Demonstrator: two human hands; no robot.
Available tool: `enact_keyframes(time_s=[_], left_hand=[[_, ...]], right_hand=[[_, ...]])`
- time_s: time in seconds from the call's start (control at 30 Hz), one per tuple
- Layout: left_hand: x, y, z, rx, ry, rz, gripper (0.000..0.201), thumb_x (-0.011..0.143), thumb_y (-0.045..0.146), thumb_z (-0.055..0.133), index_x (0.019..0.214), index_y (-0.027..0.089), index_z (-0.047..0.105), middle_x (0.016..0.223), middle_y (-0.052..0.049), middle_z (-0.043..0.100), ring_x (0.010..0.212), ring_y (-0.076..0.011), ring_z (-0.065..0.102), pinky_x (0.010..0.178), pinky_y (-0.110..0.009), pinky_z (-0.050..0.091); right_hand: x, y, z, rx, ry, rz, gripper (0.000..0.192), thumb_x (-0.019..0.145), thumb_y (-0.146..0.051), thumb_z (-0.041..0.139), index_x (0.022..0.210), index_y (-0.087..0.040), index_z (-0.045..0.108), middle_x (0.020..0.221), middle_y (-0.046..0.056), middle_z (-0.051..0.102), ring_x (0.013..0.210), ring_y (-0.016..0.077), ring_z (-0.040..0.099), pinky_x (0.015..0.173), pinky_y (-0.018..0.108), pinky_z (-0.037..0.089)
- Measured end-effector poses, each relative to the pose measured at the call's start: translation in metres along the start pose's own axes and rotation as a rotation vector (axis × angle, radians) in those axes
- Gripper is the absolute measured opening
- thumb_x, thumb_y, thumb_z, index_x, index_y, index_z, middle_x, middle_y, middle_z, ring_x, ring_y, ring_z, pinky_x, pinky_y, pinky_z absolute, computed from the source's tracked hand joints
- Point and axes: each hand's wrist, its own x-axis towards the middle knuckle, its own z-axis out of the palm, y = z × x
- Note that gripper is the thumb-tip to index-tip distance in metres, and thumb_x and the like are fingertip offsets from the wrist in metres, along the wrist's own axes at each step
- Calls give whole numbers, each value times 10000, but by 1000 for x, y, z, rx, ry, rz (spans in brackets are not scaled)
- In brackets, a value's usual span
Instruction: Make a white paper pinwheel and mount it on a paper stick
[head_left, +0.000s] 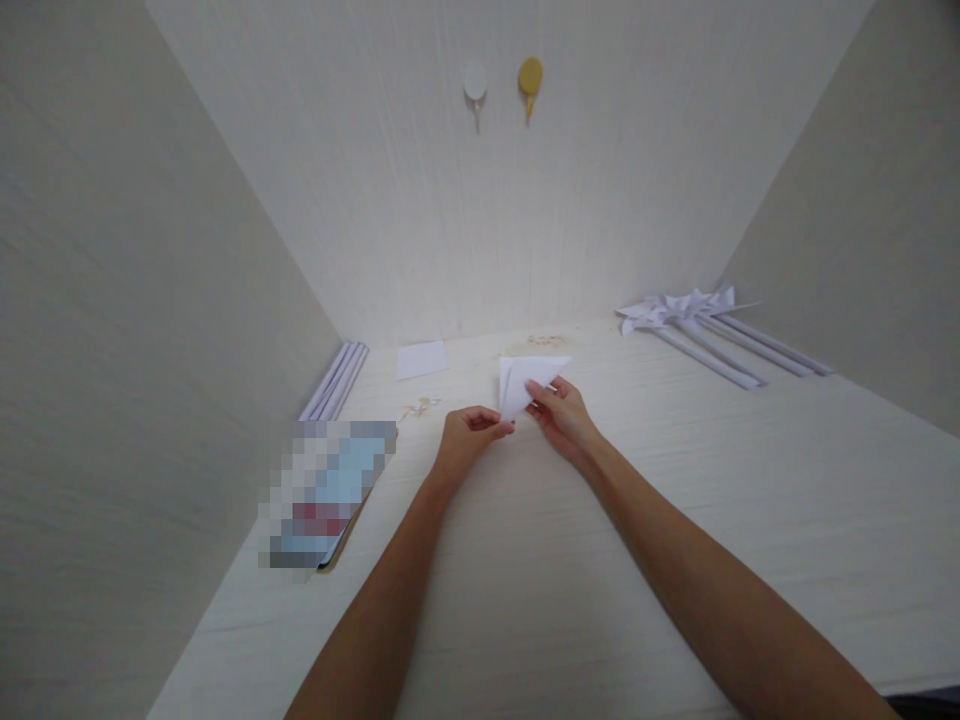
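A folded sheet of white paper [516, 378], roughly triangular with overlapping layers, is held up over the table. My right hand [561, 418] grips its right side, thumb on the front face and fingers behind. At the lower corner of the paper, my left hand [474, 437] pinches with thumb and fingertips; its other fingers are curled. Beyond and left of the hands lies a small flat white sheet [421, 360] on the table.
White paper pinwheels [679, 303] on rolled paper sticks [709, 358] lie at the back right. More paper rolls [334, 382] lean along the left wall. A pixelated, phone-like device [337, 497] lies at left. Two hooks, white [475, 82] and yellow [530, 76], hang on the back wall.
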Motion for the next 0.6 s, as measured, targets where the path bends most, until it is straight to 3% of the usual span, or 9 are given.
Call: enact_keyframes(time_s=[0.17,0.37,0.6], left_hand=[[-1,3,2,50,73,26,161,490,239,720,524,150,591,571,-12,640,542,-115,562,593,-254,441],[2,2,-1,-94,86,148,225,479,200,718,682,154,632,1014,-82,640,925,-176,578,828,-317,425],[7,0,-6,-243,146,235,166,556,227,681,702,162,638,944,-57,666,881,-157,591,855,-324,412]], right_hand=[[2,0,-2,-1,8,-13,288,472,-219,753,723,-181,616,755,10,679,704,119,612,713,259,486],[0,3,0,-90,-7,-57,272,480,-207,749,720,-170,624,740,20,688,683,130,616,703,281,487],[-6,8,4,-282,-63,-148,326,460,-166,752,760,-163,625,754,22,695,697,148,628,712,310,492]])
